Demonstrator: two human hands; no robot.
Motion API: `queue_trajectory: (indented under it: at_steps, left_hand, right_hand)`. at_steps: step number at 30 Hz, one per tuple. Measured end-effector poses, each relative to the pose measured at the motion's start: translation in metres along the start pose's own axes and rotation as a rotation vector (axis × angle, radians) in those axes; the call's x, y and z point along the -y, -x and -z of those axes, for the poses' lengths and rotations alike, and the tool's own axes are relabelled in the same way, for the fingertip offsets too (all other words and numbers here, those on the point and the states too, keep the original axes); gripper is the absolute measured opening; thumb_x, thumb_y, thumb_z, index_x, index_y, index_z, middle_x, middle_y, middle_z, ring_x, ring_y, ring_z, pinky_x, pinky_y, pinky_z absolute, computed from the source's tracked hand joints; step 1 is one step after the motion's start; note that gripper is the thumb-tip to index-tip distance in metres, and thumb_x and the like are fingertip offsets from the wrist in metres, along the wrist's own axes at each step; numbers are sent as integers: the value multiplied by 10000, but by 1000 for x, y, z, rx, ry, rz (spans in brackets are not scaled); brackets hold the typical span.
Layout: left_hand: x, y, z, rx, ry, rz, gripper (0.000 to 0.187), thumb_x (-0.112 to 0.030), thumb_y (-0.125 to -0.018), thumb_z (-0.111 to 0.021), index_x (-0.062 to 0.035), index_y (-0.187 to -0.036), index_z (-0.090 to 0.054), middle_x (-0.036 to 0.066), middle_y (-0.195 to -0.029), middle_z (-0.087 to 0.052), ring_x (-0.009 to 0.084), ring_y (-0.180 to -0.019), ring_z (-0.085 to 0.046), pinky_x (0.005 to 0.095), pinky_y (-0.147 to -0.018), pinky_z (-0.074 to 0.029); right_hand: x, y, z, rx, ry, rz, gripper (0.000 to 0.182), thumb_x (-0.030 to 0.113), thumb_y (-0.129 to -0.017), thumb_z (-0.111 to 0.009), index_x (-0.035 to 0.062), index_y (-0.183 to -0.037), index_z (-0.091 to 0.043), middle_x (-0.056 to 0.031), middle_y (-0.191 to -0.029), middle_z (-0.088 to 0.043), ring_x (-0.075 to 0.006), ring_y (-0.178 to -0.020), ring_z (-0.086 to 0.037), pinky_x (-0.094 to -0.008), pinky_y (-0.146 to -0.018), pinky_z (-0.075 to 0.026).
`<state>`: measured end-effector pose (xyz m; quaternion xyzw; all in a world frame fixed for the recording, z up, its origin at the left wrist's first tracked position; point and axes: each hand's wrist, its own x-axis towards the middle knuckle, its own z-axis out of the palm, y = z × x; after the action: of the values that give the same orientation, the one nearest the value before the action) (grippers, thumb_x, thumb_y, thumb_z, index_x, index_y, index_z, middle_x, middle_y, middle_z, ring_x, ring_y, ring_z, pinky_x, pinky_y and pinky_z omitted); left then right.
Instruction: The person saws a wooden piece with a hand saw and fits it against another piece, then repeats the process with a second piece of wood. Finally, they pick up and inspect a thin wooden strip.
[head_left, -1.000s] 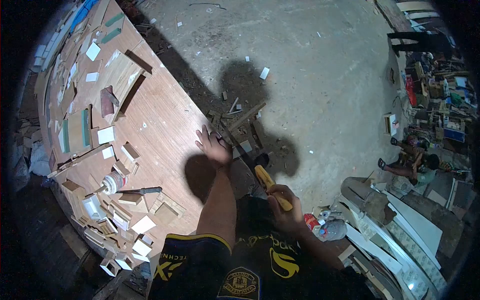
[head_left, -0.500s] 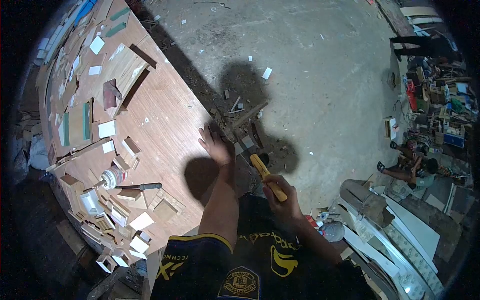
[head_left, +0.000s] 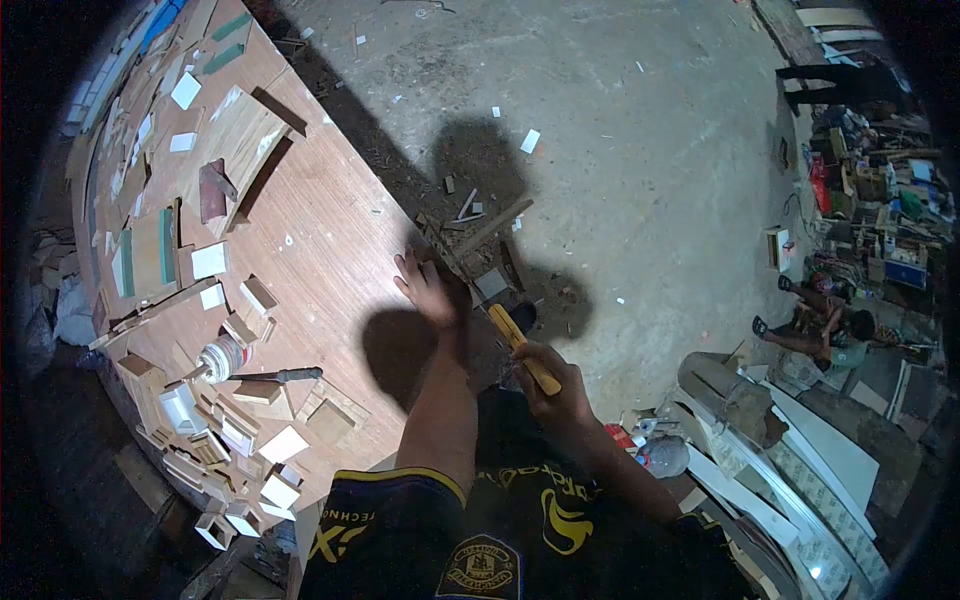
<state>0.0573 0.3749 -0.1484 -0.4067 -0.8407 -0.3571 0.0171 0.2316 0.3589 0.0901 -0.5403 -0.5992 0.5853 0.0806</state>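
My left hand lies at the long edge of the wooden worktable, its fingers spread and nothing in its grasp. In my right hand is a narrow yellow-brown wooden piece, slanting up and left out of the closed fingers. That hand is in front of my body, just off the table's edge. Over on the table, a thick board bears a dark red rolled sheet. Nearer to me are a jar with a stick in it and a dark-handled tool.
Several small wooden boxes and white pieces crowd the table's near left corner. Offcuts litter the floor beside the table. Panels lean at the lower right. A seated person and a standing person's legs are at the right.
My right hand has shifted slightly left with the yellow-brown piece, nearer the table edge. My left hand stays at the edge, and the whole view has moved a little.
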Motion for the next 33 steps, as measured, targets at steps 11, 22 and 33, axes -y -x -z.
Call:
queue_trajectory:
  at_steps: [11, 22, 33]
  left_hand:
    - [-1, 1, 1, 37, -49, 7, 291, -177, -840, -530, -38, -1090, -582, 192, -1425, -395, 451, -1361, -283, 700, -1026, -217]
    - [2, 2, -1, 121, -105, 40, 187, -157, -846, -503, -9, -951, -547, 174, -1451, -374, 433, -1386, -249, 683, -1046, -200]
    - [-12, -6, 28, 112, 238, 162, 218, -70, -880, -366, 5, -995, -536, 182, -1439, -392, 445, -1381, -241, 578, -1130, -113]
  right_hand:
    - [-18, -1, -6, 31, 12, 92, 302, 56, -866, -615, 135, -1152, -556, -127, -1064, -651, -315, -903, -659, -392, -733, -511]
    - [-10, -3, -8, -28, 74, 168, 201, 80, -919, -591, 58, -1114, -550, -119, -911, -673, -185, -833, -677, -286, -701, -521]
    - [-4, -5, -2, 15, 25, 113, 206, 83, -914, -599, 57, -1110, -544, -117, -879, -672, -185, -840, -680, -299, -705, -530]
